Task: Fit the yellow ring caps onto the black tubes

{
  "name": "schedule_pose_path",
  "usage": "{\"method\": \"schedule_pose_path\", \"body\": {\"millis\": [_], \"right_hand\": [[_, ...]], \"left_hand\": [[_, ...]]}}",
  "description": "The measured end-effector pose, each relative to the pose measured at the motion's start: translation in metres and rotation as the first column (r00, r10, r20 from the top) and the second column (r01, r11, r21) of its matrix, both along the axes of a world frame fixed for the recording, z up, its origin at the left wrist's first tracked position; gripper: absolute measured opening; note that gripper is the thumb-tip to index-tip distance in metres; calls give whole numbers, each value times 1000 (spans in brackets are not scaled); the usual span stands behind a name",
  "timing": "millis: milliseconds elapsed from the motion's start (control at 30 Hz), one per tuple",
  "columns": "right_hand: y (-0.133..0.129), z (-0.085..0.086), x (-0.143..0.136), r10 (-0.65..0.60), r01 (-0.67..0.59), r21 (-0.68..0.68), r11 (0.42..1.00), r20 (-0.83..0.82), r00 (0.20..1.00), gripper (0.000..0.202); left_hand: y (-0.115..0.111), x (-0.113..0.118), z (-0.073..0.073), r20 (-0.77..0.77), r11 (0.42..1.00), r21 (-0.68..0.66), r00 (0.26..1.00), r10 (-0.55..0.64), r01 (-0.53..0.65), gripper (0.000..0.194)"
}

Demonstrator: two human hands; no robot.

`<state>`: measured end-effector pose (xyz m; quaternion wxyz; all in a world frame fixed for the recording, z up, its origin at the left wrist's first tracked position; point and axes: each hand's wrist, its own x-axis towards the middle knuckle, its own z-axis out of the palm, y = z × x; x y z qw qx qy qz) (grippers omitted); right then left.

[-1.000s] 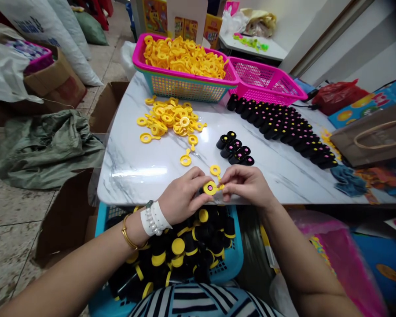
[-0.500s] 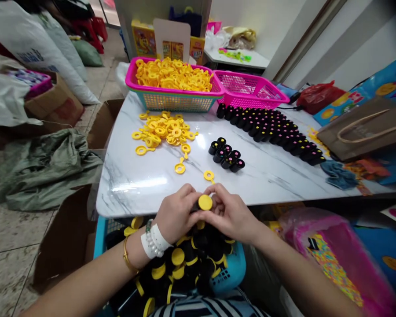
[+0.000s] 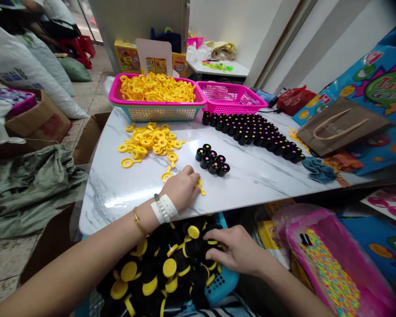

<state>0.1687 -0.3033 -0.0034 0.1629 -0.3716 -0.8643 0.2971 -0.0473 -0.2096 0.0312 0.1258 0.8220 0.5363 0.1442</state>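
My left hand (image 3: 181, 187) is on the white tabletop, its fingers closed over the ring end of a yellow plastic ring with a tab (image 3: 203, 192), which is partly hidden. My right hand (image 3: 232, 251) reaches over a blue basket (image 3: 226, 281) below the table edge. Its thumb and fingers are apart, beside black cylinders with yellow caps (image 3: 169, 267) that fill the basket. Just beyond my left hand stands a small group of black cylinders (image 3: 213, 160) with pink and yellow dots in their tops. A loose pile of yellow rings (image 3: 152, 141) lies to the left.
A pink-rimmed basket (image 3: 158, 104) heaped with yellow rings stands at the back, beside another pink basket (image 3: 232, 94). Rows of black cylinders (image 3: 254, 130) stretch along the right. A brown paper bag (image 3: 339, 127) stands far right. Colourful small pieces lie in a pink tub (image 3: 333, 264) below.
My hands have separated. The left moved up onto the table to the yellow ring; the right lowered to the basket. The yellow-capped piece between them is no longer held there. The view has shifted right.
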Motion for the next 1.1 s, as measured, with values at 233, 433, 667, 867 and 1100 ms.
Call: {"method": "schedule_pose_path", "body": {"millis": [233, 433, 667, 867, 1100], "right_hand": [[29, 6, -11, -579, 431, -399, 809, -413, 704, 30], [59, 28, -11, -531, 294, -589, 753, -281, 799, 34], [70, 37, 11, -395, 341, -312, 887, -128, 910, 15], [126, 35, 47, -523, 526, 2, 850, -113, 845, 17], [137, 19, 45, -231, 246, 64, 967, -186, 955, 6]], "left_hand": [[-29, 21, 1, 175, 984, 138, 975, -135, 112, 26], [-23, 27, -6, 267, 975, 183, 947, -176, 129, 11], [-19, 30, -7, 460, 998, -59, 888, -3, 34, 7], [-6, 36, -9, 497, 990, -135, 862, 96, -33, 21], [-4, 36, -13, 517, 984, -175, 847, 123, -36, 27]]}}
